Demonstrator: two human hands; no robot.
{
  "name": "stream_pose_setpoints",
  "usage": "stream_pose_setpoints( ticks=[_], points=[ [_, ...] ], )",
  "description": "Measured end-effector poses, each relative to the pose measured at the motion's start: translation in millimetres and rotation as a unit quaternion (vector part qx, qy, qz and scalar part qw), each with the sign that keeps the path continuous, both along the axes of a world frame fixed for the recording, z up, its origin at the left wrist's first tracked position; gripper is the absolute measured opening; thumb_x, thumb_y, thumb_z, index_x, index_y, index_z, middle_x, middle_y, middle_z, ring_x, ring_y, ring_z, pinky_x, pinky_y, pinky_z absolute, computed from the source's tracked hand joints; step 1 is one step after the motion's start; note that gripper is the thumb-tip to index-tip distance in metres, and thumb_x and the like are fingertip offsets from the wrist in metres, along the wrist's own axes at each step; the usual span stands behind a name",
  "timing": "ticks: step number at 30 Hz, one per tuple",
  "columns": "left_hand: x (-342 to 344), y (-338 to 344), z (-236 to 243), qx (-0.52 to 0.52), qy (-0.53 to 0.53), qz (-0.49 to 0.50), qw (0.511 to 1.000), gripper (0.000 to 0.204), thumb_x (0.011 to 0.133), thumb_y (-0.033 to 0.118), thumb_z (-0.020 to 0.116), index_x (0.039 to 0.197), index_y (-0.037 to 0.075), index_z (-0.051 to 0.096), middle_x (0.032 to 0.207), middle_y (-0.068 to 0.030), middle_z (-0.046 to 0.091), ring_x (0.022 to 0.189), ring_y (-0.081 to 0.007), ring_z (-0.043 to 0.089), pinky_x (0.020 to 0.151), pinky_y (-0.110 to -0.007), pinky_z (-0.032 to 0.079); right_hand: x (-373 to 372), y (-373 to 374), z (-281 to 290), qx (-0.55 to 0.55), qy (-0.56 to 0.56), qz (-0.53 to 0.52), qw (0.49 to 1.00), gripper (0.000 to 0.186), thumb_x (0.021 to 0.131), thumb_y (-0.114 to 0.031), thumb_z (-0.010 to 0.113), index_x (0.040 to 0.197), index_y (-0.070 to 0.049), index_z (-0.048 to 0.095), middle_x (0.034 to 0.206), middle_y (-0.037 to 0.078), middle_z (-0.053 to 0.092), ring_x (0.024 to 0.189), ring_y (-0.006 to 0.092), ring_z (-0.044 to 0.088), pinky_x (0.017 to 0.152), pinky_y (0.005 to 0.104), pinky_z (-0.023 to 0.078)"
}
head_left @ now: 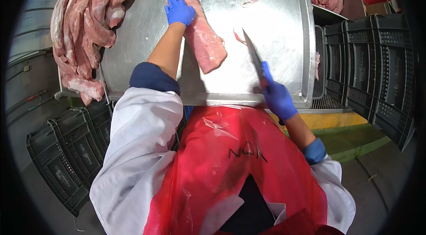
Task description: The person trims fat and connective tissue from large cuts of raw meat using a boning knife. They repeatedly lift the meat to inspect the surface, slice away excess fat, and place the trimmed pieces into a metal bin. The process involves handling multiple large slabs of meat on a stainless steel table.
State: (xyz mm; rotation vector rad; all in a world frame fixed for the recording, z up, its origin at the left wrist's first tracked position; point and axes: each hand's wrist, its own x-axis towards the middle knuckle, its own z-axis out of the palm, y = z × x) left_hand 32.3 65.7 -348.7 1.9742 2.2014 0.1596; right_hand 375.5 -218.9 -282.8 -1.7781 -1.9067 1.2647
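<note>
We note the blue-gloved left hand, unclenched, laid palm-down over a long, pale-pink slab of raw meat on the shiny grey metal table. The blue-gloved right hand grips a slender, dark-bladed knife (tip beside a small reddish scrap). Far left, we see heaped pink meat pieces.

The slab of meat is lying slantwise, long and pink, from the top edge toward upper centre. The knife, slim and dark, is tilting its tip up-left, right of centre.
</note>
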Motion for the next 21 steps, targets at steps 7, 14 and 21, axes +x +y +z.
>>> stream_pose_setpoints(
  ticks=[7,14,21],
  points=[
    [186.7,-54.7,-38.8,0.026,-0.181,-0.129,0.975,0.084,0.093,0.045,0.051,0.152,-0.009,0.024,0.161,-0.0333,0.011,0.153,-0.0435,0.006,0.124,-0.053,0.008,78.4,-42.7,24.0,0.043,0.106,-0.266,0.957,0.077,0.092,-0.002,0.050,0.162,-0.016,0.020,0.068,0.004,0.062,0.056,0.0099,0.051,0.056,0.0271,0.047],
    [223.7,-13.2,-48.2,0.061,-0.222,-0.404,0.885,0.050,0.101,0.027,0.041,0.146,0.005,0.047,0.158,-0.0135,0.039,0.150,-0.0313,0.028,0.124,-0.047,0.017,100.2,-66.2,59.4,-0.006,0.132,-0.288,0.949,0.085,0.088,0.006,0.051,0.163,-0.019,0.017,0.088,0.004,0.066,0.060,0.0076,0.052,0.053,0.0235,0.047],
    [260.7,-117.9,-40.7,0.015,-0.276,-0.492,0.826,0.043,0.098,0.026,0.050,0.134,0.004,0.058,0.152,-0.0161,0.046,0.142,-0.0340,0.040,0.120,-0.046,0.029,110.1,-86.2,65.3,-0.003,0.256,-0.355,0.899,0.088,0.088,0.008,0.049,0.163,-0.020,0.013,0.118,0.010,0.062,0.059,0.0083,0.052,0.049,0.0223,0.046]
  ],
)
